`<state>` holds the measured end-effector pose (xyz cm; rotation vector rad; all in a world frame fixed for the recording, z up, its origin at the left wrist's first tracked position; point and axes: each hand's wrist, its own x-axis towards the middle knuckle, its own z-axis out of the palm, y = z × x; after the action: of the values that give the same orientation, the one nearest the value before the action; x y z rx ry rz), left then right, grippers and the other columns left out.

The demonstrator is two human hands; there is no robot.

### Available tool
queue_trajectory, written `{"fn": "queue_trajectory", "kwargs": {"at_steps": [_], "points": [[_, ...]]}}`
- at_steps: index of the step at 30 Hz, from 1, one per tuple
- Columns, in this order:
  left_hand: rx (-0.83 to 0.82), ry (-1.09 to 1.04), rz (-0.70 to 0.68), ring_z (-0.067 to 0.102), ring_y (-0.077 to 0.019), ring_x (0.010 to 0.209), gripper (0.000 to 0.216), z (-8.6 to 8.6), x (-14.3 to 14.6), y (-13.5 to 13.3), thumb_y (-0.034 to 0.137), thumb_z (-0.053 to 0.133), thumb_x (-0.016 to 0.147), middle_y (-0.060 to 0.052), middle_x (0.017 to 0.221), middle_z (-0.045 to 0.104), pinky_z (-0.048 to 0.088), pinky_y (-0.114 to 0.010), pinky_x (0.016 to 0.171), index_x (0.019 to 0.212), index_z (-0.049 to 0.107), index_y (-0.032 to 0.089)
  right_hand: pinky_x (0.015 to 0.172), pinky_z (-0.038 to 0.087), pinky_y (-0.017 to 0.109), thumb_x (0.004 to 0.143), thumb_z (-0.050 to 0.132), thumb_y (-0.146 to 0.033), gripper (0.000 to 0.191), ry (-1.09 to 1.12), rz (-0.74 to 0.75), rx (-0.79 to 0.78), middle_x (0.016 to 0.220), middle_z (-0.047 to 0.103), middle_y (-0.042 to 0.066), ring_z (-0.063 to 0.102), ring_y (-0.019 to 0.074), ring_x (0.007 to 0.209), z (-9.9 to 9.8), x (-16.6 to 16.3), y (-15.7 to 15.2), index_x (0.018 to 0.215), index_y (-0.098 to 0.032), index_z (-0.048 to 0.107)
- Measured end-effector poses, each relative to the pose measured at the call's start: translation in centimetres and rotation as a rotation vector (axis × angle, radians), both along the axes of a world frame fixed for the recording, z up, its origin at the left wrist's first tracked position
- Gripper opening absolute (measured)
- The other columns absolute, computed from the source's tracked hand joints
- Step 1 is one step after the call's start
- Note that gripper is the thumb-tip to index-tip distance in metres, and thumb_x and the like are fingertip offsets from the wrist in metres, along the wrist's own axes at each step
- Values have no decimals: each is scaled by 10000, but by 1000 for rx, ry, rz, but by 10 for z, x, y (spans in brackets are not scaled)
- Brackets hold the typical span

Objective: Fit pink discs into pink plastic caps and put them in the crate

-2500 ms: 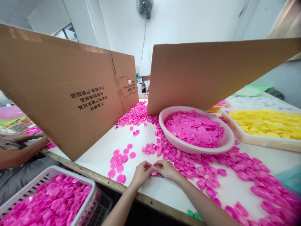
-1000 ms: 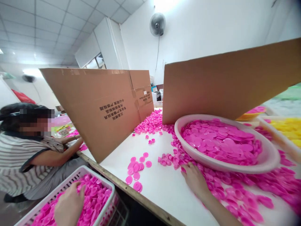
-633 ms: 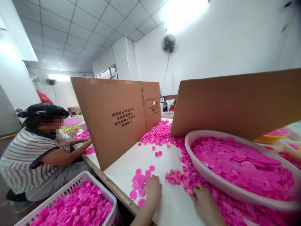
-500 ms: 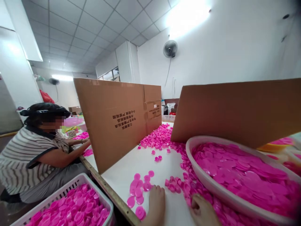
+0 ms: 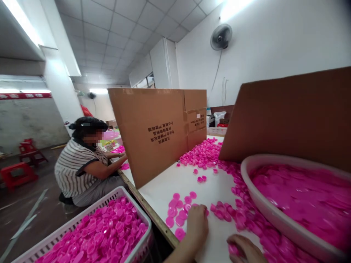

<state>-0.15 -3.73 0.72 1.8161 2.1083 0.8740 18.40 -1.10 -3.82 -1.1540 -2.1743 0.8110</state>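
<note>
Pink caps (image 5: 175, 215) lie in a loose patch on the white table (image 5: 167, 190), and the left hand (image 5: 196, 226) rests at the patch's edge, its fingers curled down and narrow, touching a cap or two; whether it grips one is hidden behind the knuckles. The right hand (image 5: 242, 248) sits lower, at the picture's bottom edge, its fingers bunched narrowly around what looks like one pink cap (image 5: 233, 250), though the angle makes the hold hard to confirm. Just ahead of the hands, a small cluster (image 5: 219, 211) of caps sits beside a thick band of them running along the basin (image 5: 263, 215), which is heaped with more. Farther along, another heap (image 5: 203, 155) spreads beside a cardboard sheet (image 5: 156, 135). A white basket (image 5: 76, 221) below the table's near edge is packed with caps, and beyond it a co-worker (image 5: 82, 164) in a striped top crouches, arms reaching toward the table
</note>
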Motion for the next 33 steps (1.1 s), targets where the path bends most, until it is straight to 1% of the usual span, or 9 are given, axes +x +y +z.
{"fn": "queue_trajectory", "kwargs": {"at_steps": [2,4,6,9,16,20,25,29,33], "points": [[80,-199,-52,521,-160,800,243,7,5,-6,218,343,806,-60,872,586,419,-307,733,916,555,176,886,399,366,706,482,-357,330,87,-38,-34,1026,597,118,513,255,1018,16,1,-6,951,-175,606],[73,-445,-154,543,-133,725,231,13,13,-10,272,394,798,-55,867,587,446,-276,673,931,545,160,774,465,316,751,447,-382,395,243,-58,-138,1006,596,115,571,212,901,34,0,-9,1049,-148,556],[14,-649,-253,551,-110,647,242,17,22,-9,306,449,771,-44,828,580,455,-246,603,935,532,149,581,487,272,760,445,-404,445,383,-81,-274,848,619,78,597,159,659,48,-2,-9,1118,-144,500],[-53,-755,-298,544,-94,589,257,17,36,-5,321,491,738,-19,749,563,447,-222,556,916,533,141,455,445,224,738,496,-394,394,513,-79,-421,631,575,6,553,114,491,53,-6,-6,1032,-134,523],[-178,-501,-246,544,-99,589,179,-4,39,-3,279,496,706,3,670,595,416,-209,552,818,570,160,312,321,169,735,516,-272,188,366,-242,-638,408,498,-49,446,81,310,41,-9,-9,863,-135,507],[-224,-454,-237,565,-109,604,155,-17,32,-5,259,475,706,3,661,613,423,-217,574,799,559,167,278,286,157,718,540,-312,164,170,-273,-618,364,470,-60,452,91,287,34,-11,-9,771,-159,512],[-345,-391,-281,573,-143,556,166,-17,30,4,273,438,729,-26,621,623,424,-250,523,774,563,174,241,245,147,738,511,-337,181,107,-301,-629,302,413,-85,452,105,260,15,-14,-5,684,-188,426],[-221,-124,-224,565,-223,724,282,-11,38,20,351,367,784,-98,763,622,403,-358,648,777,583,169,219,214,136,739,519,-315,176,163,-328,-636,328,429,-92,441,97,238,10,-16,-1,671,-193,411],[-106,267,-214,480,-254,908,293,-9,49,17,277,314,819,-118,962,556,355,-389,741,945,550,157,282,342,131,772,458,-195,196,219,-231,-732,355,471,-52,508,85,313,25,-9,-7,580,-155,450]]}}
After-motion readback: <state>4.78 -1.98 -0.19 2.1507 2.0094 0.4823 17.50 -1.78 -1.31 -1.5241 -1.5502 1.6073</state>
